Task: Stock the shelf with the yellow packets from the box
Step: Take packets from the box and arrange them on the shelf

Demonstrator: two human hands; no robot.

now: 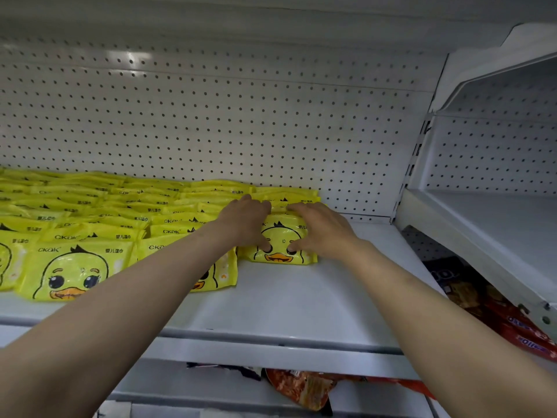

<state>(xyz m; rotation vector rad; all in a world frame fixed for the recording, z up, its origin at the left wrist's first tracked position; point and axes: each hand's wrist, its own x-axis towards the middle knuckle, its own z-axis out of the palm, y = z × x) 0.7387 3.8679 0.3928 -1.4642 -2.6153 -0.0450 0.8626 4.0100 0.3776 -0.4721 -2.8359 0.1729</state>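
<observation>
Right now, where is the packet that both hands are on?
In the head view the yellow duck packet fronts the rightmost row on the white shelf, right of centre, with the left hand and right hand gripping it.

Red snack packets (526, 330) (lower right), white pegboard (211, 116) behind.

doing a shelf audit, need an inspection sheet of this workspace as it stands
surface: white metal shelf, bare on its right part.
job's things: yellow duck-print plastic packets in overlapping rows on the left; rightmost stack of packets held at its front. Box: not seen.
clutter: red and orange snack packs on the lower shelf.
grippers: left hand and right hand grip the rightmost stack, fingers over its top, thumbs on its face.
cables: nothing seen.
surroundings: white pegboard back panel; neighbouring white shelf unit on the right.
</observation>
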